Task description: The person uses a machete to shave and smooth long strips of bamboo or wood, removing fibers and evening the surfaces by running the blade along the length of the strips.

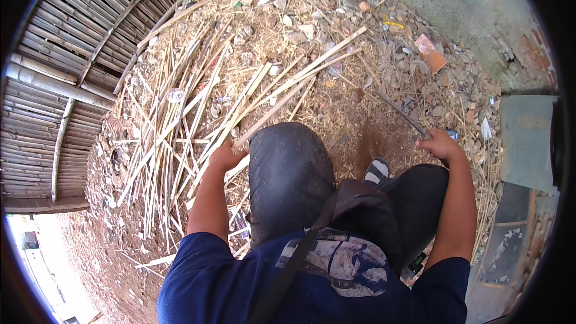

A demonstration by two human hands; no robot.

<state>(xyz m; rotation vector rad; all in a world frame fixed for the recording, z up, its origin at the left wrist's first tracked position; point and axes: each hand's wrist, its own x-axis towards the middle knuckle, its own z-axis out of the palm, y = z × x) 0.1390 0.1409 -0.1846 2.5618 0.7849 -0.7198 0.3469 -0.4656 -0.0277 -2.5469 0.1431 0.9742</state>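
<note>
My left hand [227, 157] is closed on a pale bamboo strip [273, 111] beside my raised left knee. The strip slants up and to the right, its far end lying among other strips. My right hand [438, 145], out past my right knee, grips a long, thin, dark tool [399, 111] that looks like a knife blade. Its tip points up and left over the littered ground, and its handle is hidden in my fingers. To the left lies a loose heap of split bamboo strips [171, 138], crossing one another.
A bamboo slat wall [72, 42] stands on the left, a worn plaster wall [468, 6] at the far right. Stones, shavings and plastic scraps cover the ground, with an orange brick-like piece [431, 54] among them. A grey-green panel [528, 141] stands at right.
</note>
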